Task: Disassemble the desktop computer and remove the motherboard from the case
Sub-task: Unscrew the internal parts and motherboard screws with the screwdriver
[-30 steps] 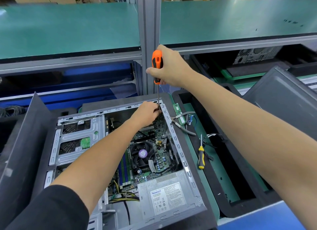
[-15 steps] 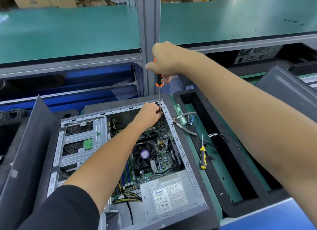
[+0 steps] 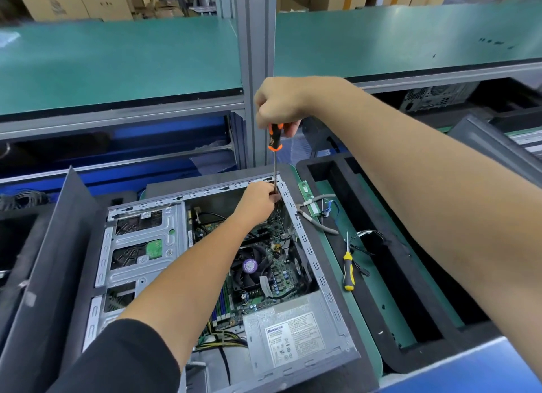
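Note:
An open desktop case (image 3: 315,263) lies on its side in front of me, with the motherboard (image 3: 280,278) and its black CPU fan (image 3: 249,266) inside. A grey power supply (image 3: 293,337) fills the near right corner. My right hand (image 3: 281,102) grips the top of an orange-and-black screwdriver (image 3: 274,141) held upright, its shaft running down to the case's far right corner. My left hand (image 3: 261,200) reaches into that corner and pinches the shaft near its tip. The tip itself is hidden behind my fingers.
A yellow-handled screwdriver (image 3: 348,271) lies on the green mat right of the case, near loose cables (image 3: 319,216) and a RAM stick (image 3: 308,197). A black foam tray (image 3: 390,275) sits to the right, a dark side panel (image 3: 50,263) leans at the left, and a green shelf (image 3: 117,61) stands above.
My right hand turned over the screwdriver handle, covering most of the orange grip. The left hand stayed at the shaft in the far corner. The view shifted slightly.

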`<state>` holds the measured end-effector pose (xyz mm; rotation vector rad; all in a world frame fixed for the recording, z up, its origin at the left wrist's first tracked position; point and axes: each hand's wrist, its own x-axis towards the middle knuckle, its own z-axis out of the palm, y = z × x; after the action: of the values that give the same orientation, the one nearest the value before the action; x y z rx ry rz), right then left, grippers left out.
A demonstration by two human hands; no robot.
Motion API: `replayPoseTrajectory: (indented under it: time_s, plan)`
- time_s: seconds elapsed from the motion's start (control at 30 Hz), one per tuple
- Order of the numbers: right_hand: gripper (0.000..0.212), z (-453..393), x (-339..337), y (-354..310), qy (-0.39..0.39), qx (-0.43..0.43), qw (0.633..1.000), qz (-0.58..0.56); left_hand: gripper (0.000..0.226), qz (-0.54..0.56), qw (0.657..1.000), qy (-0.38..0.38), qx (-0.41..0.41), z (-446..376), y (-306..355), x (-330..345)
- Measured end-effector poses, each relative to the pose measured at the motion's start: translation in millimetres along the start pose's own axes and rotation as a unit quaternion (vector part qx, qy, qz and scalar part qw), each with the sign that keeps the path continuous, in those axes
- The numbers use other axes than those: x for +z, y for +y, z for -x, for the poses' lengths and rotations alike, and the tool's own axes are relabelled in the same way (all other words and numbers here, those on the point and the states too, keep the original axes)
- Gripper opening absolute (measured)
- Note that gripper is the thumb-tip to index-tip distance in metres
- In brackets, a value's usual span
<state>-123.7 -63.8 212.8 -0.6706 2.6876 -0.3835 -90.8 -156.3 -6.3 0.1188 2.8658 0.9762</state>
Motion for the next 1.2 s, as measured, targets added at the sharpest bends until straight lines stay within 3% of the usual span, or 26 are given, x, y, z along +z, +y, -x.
replayPoseTrajectory:
  time_s: [0.07,0.17,0.33,0.47,0.63,0.77,0.93,1.07,1.2]
  plan:
    - [0.04,5.2,-1.4,-2.2,0.029,0.024,0.992,0.119,0.029,-0.019,1.0,-0.001,-0.009,-2.6,1.7,0.0]
    - [0.037,4.5,-0.5,-12.7,0.036,0.043,0.972,0.229,0.023,-0.043,0.999,-0.003,-0.002,-2.8,2.9,0.9]
    - [0.029,-3.2,-1.7,-21.4,-0.017,-0.001,0.978,0.206,0.045,-0.017,1.0,0.018,-0.018,-0.5,-2.5,2.3]
    - [0.008,-4.9,-6.2,-12.3,-0.035,-0.016,0.98,0.196,0.035,0.012,1.0,0.006,-0.009,3.6,0.0,1.1]
    - [0.012,-13.5,-11.0,-9.5,-0.057,-0.033,0.985,0.16,0.023,0.018,0.996,0.066,0.053,9.7,-0.4,-24.2]
    - [0.014,-17.1,-12.2,-7.5,-0.069,-0.029,0.985,0.156,0.013,0.162,0.974,0.145,0.065,8.7,11.1,-53.3]
    - [0.019,-13.2,-11.5,-8.5,-0.071,-0.038,0.987,0.142,0.018,0.254,0.963,0.026,0.09,2.1,34.9,-66.9]
    - [0.018,-4.1,-9.3,-7.3,-0.053,-0.048,0.986,0.151,0.025,0.296,0.951,0.067,0.057,1.4,41.9,-55.0]
    - [0.016,2.2,-5.7,-1.3,-0.002,-0.046,0.99,0.133,0.027,0.271,0.955,0.104,0.06,-0.1,38.1,-50.7]
